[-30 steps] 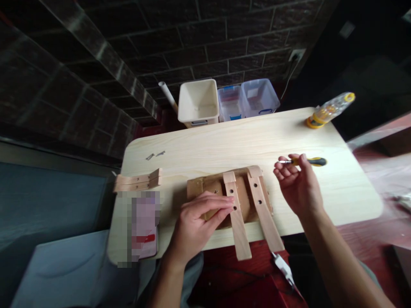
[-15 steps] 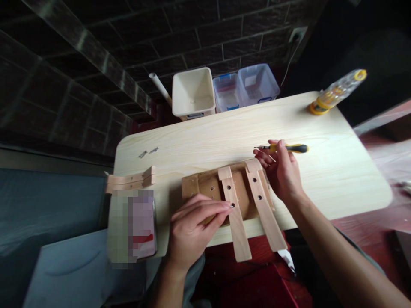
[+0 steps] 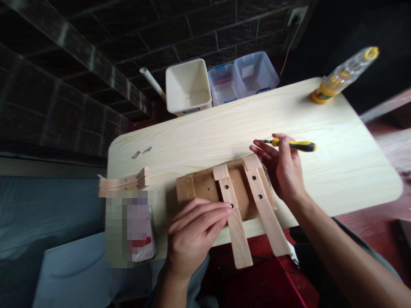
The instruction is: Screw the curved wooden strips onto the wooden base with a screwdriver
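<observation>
Yellow and black, the screwdriver [image 3: 300, 145] lies across the fingers of my right hand [image 3: 285, 171], its tip pointing left above the table. My left hand [image 3: 195, 231] is closed in a pinch at the lower hole of the nearer-left wooden leg [image 3: 239, 239], on a tiny silvery screw [image 3: 231, 206] mostly hidden by the fingertips. A second curved wooden leg [image 3: 272, 226] with two dark holes lies to the right. Both legs rest across a brown wooden block [image 3: 199, 188] with small holes, and their ends overhang the table's front edge.
Two small metal pieces [image 3: 141, 152] lie on the pale table [image 3: 192, 141]. More joined wooden parts [image 3: 123, 182] and a partly blurred-out flat item [image 3: 141, 231] are at the left. A clear, yellow-based bottle-shaped case [image 3: 345, 77] stands far right; bins [image 3: 189, 85] stand behind.
The left fingertips have settled at the leg's hole, and less of the screw shows. My right hand with the screwdriver has shifted slightly up and right. The view has tilted a little.
</observation>
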The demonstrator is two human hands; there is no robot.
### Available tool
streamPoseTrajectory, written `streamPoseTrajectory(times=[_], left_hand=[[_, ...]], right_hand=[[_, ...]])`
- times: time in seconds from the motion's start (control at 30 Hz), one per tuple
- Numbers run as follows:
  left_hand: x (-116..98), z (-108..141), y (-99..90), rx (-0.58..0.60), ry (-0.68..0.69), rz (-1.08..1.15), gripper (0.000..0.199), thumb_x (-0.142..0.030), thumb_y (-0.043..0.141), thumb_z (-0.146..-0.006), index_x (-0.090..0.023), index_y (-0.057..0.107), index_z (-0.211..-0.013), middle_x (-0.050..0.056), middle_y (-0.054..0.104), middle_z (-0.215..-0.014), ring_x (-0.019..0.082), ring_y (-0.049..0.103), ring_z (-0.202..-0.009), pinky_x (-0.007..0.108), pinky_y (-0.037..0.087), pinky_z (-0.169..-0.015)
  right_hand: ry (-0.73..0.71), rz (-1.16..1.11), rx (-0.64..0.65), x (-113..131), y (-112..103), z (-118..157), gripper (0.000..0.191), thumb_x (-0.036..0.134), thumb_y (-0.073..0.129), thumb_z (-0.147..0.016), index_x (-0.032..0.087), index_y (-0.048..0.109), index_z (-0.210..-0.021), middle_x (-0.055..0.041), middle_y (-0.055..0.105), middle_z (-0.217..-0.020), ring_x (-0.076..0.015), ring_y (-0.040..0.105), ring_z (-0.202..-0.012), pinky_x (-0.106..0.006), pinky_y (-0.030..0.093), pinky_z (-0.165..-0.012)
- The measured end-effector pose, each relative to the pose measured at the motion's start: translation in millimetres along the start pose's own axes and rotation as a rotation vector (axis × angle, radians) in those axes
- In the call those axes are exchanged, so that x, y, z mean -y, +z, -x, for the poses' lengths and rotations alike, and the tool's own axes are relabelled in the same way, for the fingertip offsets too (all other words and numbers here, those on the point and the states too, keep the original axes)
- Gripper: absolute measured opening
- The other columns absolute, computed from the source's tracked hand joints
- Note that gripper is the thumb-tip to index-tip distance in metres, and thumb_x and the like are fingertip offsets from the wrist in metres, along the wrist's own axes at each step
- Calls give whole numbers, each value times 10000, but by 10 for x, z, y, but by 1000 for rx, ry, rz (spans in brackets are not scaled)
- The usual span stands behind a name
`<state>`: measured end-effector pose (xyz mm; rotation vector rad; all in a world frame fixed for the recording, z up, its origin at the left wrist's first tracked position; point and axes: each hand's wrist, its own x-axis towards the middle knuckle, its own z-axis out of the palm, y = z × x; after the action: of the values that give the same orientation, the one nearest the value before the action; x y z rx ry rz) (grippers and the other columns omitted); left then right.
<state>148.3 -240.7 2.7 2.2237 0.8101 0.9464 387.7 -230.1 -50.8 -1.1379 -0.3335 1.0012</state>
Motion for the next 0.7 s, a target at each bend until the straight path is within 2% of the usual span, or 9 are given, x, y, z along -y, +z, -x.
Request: streamPoseTrajectory(times=[0.43,0.7], left_hand=[[21,23,-4,0,30,-44,375,64,829,-826,-198,793,-1092,37,854,-1074,168,769,-952,303,641,-838],[33,31,18,10,-9,4,327,14,813,-869,-220,786,-1096,41,857,-1074,176,776,-942,316,649,-819]], right_hand=[[-24,62,7,-7,11,61,321,596,667,-1004,321,571,-1138,-21,849,-1067,-216,838,-1027,-368,657,-952],[-118,120,-20,-7,-23,26,338,612,667,-998,315,589,-1140,-14,841,-1019,-233,836,-1023,-400,658,-952]])
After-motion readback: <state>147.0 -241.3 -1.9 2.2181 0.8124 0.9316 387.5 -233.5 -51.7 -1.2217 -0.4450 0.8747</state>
